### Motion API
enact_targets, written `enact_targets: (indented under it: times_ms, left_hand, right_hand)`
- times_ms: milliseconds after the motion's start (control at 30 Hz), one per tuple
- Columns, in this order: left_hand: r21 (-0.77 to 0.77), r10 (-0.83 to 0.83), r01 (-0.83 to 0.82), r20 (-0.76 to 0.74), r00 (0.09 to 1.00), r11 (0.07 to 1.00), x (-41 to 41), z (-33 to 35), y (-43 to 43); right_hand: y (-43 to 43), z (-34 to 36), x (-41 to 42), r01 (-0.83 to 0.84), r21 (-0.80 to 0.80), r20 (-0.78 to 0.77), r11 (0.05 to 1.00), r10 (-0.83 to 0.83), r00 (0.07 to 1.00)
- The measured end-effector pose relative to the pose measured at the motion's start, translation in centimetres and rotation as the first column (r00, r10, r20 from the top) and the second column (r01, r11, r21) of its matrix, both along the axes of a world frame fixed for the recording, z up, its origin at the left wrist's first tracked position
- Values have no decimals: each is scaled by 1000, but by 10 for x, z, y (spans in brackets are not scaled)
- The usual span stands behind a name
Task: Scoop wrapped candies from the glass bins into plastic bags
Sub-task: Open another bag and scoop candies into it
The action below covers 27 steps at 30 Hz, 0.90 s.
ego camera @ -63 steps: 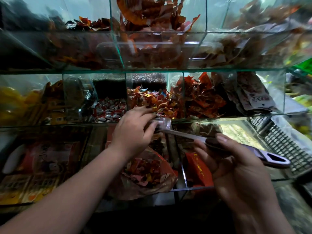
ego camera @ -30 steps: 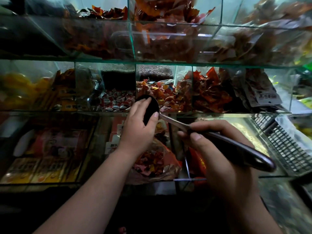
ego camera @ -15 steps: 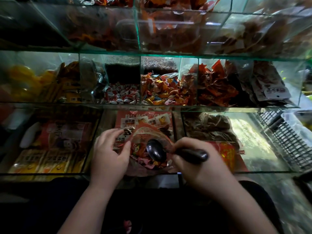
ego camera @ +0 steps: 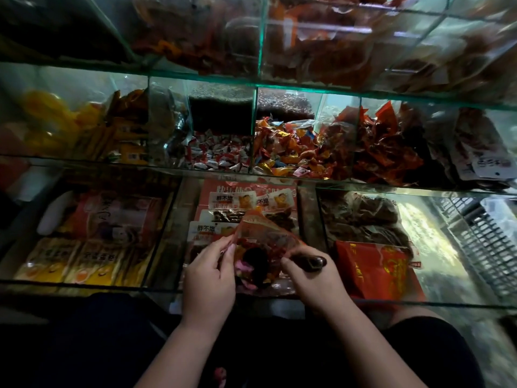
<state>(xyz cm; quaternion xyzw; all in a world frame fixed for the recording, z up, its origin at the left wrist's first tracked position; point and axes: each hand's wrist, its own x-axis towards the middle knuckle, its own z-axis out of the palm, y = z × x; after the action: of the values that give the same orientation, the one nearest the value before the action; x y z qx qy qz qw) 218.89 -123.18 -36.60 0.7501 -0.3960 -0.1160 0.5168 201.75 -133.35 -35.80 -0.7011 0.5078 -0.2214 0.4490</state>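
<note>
- Three tiers of glass bins (ego camera: 257, 85) are rising in front of me, with the top tier blurring out of focus.
- In the middle tier, orange and gold wrapped candies (ego camera: 291, 155) are filling one bin, white-and-red candies (ego camera: 221, 155) are lying in the bin to their left, and crinkled red packets (ego camera: 386, 147) are piling up to their right.
- In the lowest tier, yellow boxes (ego camera: 70, 261) are sitting at the left and a red pouch (ego camera: 375, 267) at the right, while a black basket (ego camera: 486, 242) is showing at the far right edge.
- My hands are working close together, though not touching, over the centre bin of the lowest tier, with the bag between them.
- My left hand (ego camera: 208, 278) is pinching the near left edge of the plastic bag (ego camera: 263, 233), holding its mouth open.
- My right hand (ego camera: 310, 278) is curling round the dark handle of the scoop (ego camera: 316, 261).
- The reddish, see-through bag is standing above labelled snack packs (ego camera: 240, 200), already carrying a small heap of candies at its bottom.
- The scoop's dark bowl is sitting inside the bag's mouth; whether it is loaded I cannot tell.
</note>
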Motion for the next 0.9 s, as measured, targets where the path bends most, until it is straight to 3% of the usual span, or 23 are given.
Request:
enact_targets:
  times_ms: [133, 200, 300, 500, 567, 633, 700, 767, 833, 900]
  left_hand:
    - [-13, 5, -5, 7, 1000, 1000, -1, 2, 0]
    - [-25, 4, -4, 4, 1000, 1000, 1, 3, 2]
    - [-36, 11, -11, -9, 1000, 999, 4, 5, 4]
    - [-26, 58, -57, 47, 997, 998, 3, 14, 5]
    - [-70, 83, -71, 177, 981, 995, -2, 20, 5]
    - [-197, 71, -9, 310, 948, 980, -9, 27, 6]
    - [-267, -40, 139, 347, 937, 954, -22, 30, 4]
    - [-175, -195, 243, 251, 948, 954, -34, 29, -3]
    - [106, -270, 257, 124, 955, 960, -40, 25, -16]
    - [401, -266, 225, 50, 963, 888, -36, 16, -32]
  right_hand:
    - [6, -5, 5, 93, 103, 94, 990, -103, 990]
    - [7, -2, 3, 201, 252, 207, 947, -256, 944]
    - [8, 4, -6, 226, 400, 340, 888, -373, 864]
    - [13, 21, -28, 285, 397, 425, 872, -450, 786]
    - [14, 27, -37, 308, 350, 429, 884, -444, 786]
    - [17, 32, -44, 307, 316, 444, 898, -426, 788]
    - [20, 37, -50, 305, 309, 473, 901, -424, 772]
    - [23, 42, -55, 311, 321, 489, 895, -438, 754]
    - [25, 48, -59, 313, 365, 515, 877, -470, 717]
    - [27, 53, -64, 294, 385, 525, 875, -470, 710]
